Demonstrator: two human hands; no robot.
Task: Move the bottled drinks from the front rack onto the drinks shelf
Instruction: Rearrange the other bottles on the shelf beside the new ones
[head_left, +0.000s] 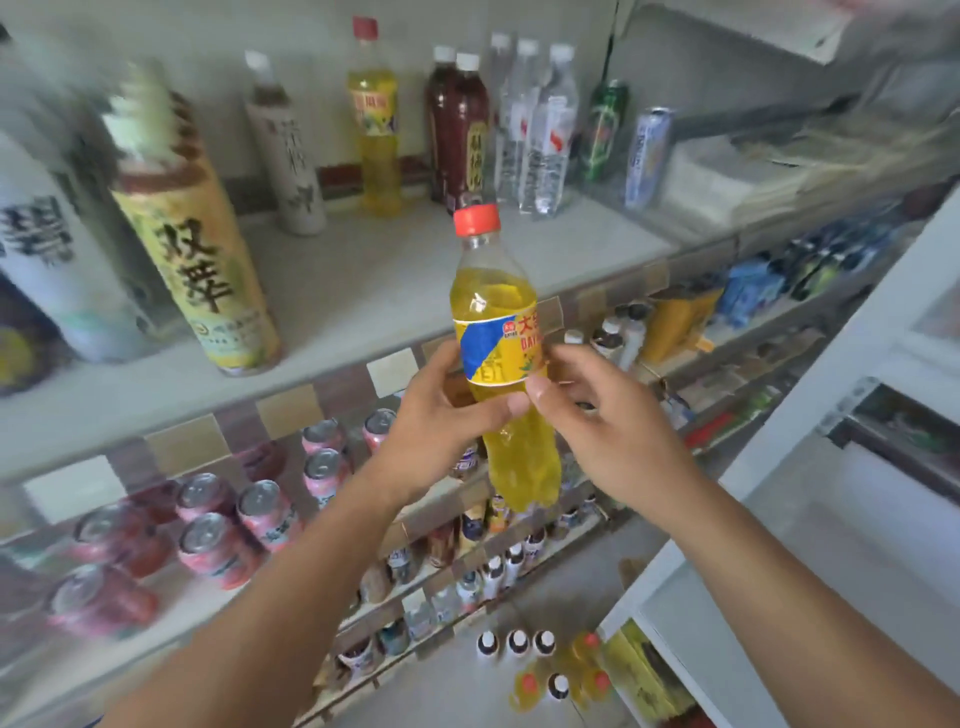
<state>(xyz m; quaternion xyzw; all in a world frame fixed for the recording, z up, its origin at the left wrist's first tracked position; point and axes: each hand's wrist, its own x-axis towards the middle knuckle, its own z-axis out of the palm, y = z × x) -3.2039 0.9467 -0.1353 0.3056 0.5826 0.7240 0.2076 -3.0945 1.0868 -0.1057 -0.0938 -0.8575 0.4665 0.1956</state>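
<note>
A yellow drink bottle (498, 332) with a red cap stands upright in the air in front of the top drinks shelf (363, 291). My left hand (441, 410) grips its middle from the left, thumb across the front. My right hand (592, 421) touches the bottle's right side with its thumb near the label, fingers loosely curled. A matching yellow bottle (375, 124) stands at the back of the shelf. Far below, several more bottles (545, 665) with red and white caps stand together near the floor.
On the top shelf stand tall tea bottles (192, 234), a white bottle (285, 150), dark bottles (457, 130), water bottles (540, 124) and cans (649, 156). Pink cans (234, 525) fill the shelf beneath. A white cabinet (857, 415) is on the right.
</note>
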